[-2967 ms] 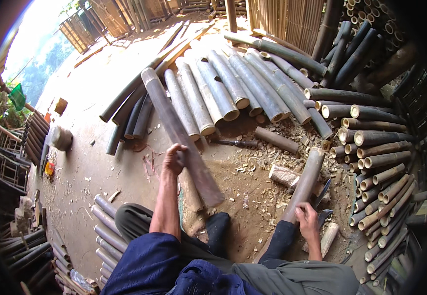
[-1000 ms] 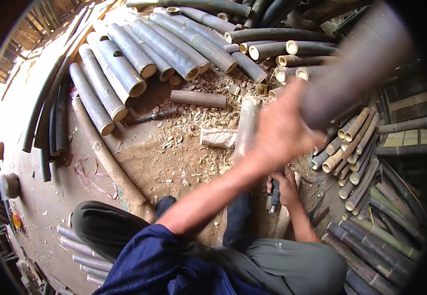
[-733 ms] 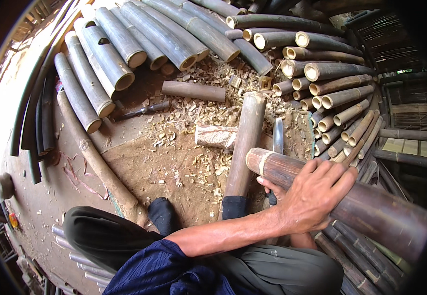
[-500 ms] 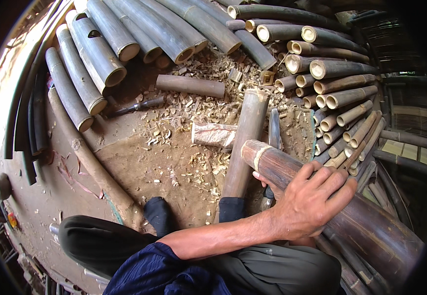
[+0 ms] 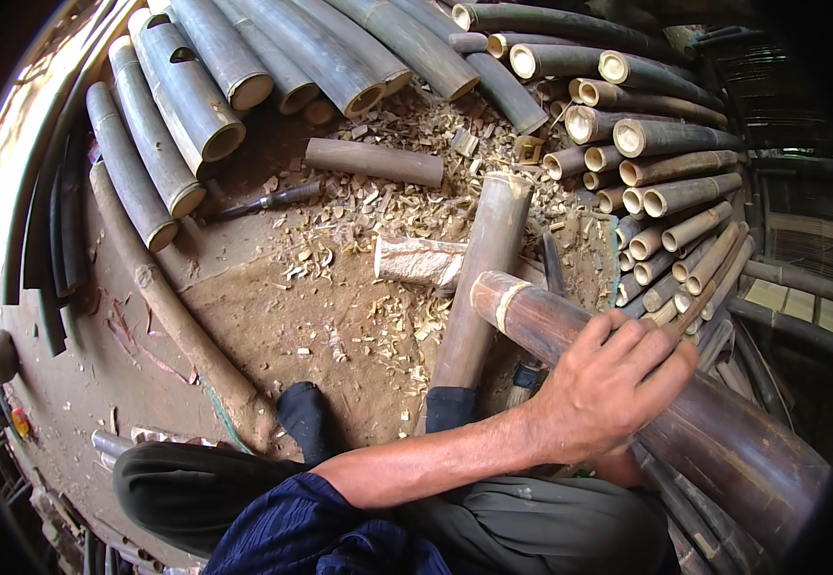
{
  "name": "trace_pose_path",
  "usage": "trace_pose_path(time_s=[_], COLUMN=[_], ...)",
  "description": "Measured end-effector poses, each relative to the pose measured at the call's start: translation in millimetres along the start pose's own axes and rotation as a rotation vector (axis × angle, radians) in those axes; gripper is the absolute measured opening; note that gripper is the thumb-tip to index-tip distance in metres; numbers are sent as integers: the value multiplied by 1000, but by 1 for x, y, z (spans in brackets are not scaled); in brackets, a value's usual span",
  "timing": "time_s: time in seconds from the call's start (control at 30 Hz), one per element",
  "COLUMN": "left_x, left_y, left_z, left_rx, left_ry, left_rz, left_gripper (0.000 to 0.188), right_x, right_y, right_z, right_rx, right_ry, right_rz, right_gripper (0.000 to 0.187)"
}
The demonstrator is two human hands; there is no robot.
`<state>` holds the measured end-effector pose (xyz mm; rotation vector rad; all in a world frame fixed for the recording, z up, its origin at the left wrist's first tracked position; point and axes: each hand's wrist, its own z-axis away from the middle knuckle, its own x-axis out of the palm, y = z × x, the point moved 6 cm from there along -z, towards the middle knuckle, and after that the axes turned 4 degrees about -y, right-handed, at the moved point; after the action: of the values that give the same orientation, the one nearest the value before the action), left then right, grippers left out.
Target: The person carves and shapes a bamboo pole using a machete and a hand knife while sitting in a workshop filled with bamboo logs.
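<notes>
A thick dark-brown bamboo tube (image 5: pixel 742 450) slants across my right leg, its pale-ringed end towards the middle. My left hand (image 5: pixel 608 383) lies over its top with bent fingers closed on it, the arm crossing from the left. Of my right hand only a patch of skin (image 5: pixel 618 467) shows under the tube; its fingers are hidden. A dark curved blade (image 5: pixel 553 264) shows beyond the tube's end, and what looks like its handle (image 5: pixel 525 376) on the near side. A greyer bamboo tube (image 5: pixel 485 278) rests across a pale, stripped bamboo piece (image 5: pixel 416 261), near my sock-covered foot (image 5: pixel 451 407).
Wood chips (image 5: pixel 407 326) litter the ground. Large bamboo tubes (image 5: pixel 186 96) lie fanned out at the far left. A stack of bamboo tubes (image 5: pixel 666 196) stands at the right. A short tube (image 5: pixel 373 163), a slim tool (image 5: pixel 268 199) and a long pole (image 5: pixel 182 311) lie around.
My right fingers, which showed under the tube, have gone from sight. The blade beyond the tube's end has turned and shifted slightly right. My left hand has stayed on the tube.
</notes>
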<state>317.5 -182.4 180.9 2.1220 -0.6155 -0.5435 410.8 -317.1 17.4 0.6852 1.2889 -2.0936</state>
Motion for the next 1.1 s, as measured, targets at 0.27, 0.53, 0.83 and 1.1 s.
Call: trace_pose_path(time_s=[0.27, 0.53, 0.83, 1.1], left_x=[-7, -4, -144, -470], left_y=[-1, 2, -71, -210], left_z=[0, 3, -18, 162], left_rx=[-2, 35, -268, -1157], left_ry=[-19, 4, 430, 767], left_rz=[20, -7, 38, -324], left_gripper=[62, 63, 54, 63], right_x=[-4, -8, -55, 3], right_y=[2, 15, 96, 157], right_z=[-2, 4, 75, 136], right_rx=[-51, -58, 185, 582], right_ry=[-51, -71, 322, 685], right_rz=[338, 562, 552, -855], right_gripper=[17, 16, 17, 22])
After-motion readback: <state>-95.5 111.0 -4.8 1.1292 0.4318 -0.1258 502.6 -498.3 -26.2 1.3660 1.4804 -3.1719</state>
